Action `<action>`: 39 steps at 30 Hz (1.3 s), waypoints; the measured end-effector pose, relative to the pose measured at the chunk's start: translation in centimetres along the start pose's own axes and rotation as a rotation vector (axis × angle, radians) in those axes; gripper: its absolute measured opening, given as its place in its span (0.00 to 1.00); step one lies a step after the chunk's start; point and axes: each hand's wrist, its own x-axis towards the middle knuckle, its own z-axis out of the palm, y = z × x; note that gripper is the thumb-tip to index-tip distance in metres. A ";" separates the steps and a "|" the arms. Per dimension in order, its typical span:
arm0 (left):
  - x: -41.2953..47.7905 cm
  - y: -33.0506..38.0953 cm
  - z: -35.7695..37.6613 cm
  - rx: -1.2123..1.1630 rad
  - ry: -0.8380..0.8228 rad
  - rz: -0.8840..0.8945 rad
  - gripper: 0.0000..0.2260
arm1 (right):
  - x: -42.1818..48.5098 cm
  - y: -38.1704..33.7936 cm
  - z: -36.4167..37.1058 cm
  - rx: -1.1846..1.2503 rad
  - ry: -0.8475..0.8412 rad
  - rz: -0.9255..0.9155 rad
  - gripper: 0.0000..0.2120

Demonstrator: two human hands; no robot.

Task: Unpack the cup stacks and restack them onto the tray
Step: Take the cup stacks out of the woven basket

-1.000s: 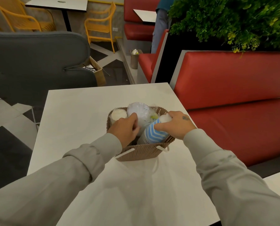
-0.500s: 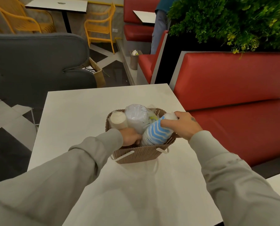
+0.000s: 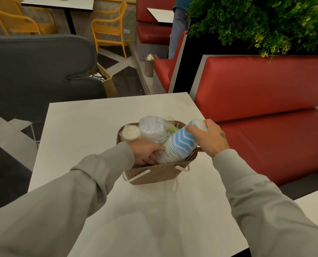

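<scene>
A brown woven basket point(image 3: 154, 175) stands on the white table point(image 3: 91, 127). A stack of blue-and-white zigzag paper cups point(image 3: 178, 145) lies tilted in it, its far end raised over the basket's right rim. My right hand point(image 3: 208, 138) grips that far end. My left hand point(image 3: 145, 153) reaches into the basket and holds the stack's lower, rim end. Behind the stack sit a clear plastic bag of white cups point(image 3: 152, 128) and a pale cup stack point(image 3: 130, 132) at the basket's left.
A red bench point(image 3: 265, 108) runs along the table's right side under green plants point(image 3: 256, 21). A grey chair back point(image 3: 39, 71) stands beyond the table's far left. Yellow chairs and a second table are farther back. A person stands by the far booth.
My left hand has dropped from the plastic bag down to the blue stack's lower end. My right hand has lifted the stack's far end up and to the right.
</scene>
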 end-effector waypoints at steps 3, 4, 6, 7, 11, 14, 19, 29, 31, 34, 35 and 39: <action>-1.7 0.6 0.3 -0.050 -0.021 0.051 0.13 | -0.1 -0.1 -0.1 0.051 0.042 -0.032 0.21; -2.2 0.7 0.4 -0.080 -0.029 0.074 0.10 | -0.1 -0.1 -0.1 0.063 0.056 -0.044 0.21; -2.9 0.8 0.5 -0.134 -0.042 0.121 0.06 | -0.3 -0.2 -0.3 0.081 0.083 -0.068 0.21; -3.2 0.9 0.6 -0.158 -0.043 0.142 0.06 | -0.4 -0.3 -0.4 0.095 0.091 -0.077 0.21; -4.1 1.4 0.8 -0.204 -0.058 0.196 0.08 | -0.9 -0.7 -1.1 0.181 0.107 -0.127 0.19; -4.7 1.8 1.0 -0.210 -0.040 0.243 0.11 | -1.4 -1.3 -1.9 0.192 0.122 -0.168 0.17; -5.6 2.5 1.4 -0.124 -0.012 0.356 0.30 | -2.7 -2.2 -3.8 0.200 0.161 -0.231 0.19; -7.2 3.1 8.0 0.310 0.261 0.579 0.34 | -5.8 -1.1 -9.3 0.166 0.194 -0.309 0.22; -6.7 2.5 10.2 0.269 0.288 0.594 0.32 | -6.6 0.0 -10.4 0.147 0.184 -0.318 0.22; -5.4 1.1 13.7 0.252 0.308 0.580 0.37 | -7.5 2.6 -12.0 0.121 0.163 -0.292 0.21; -5.1 0.5 15.1 0.249 0.296 0.560 0.39 | -7.8 3.7 -12.5 0.104 0.153 -0.280 0.20; -2.6 -2.2 20.2 0.179 0.237 0.450 0.37 | -8.0 8.3 -13.4 -0.002 0.077 -0.229 0.19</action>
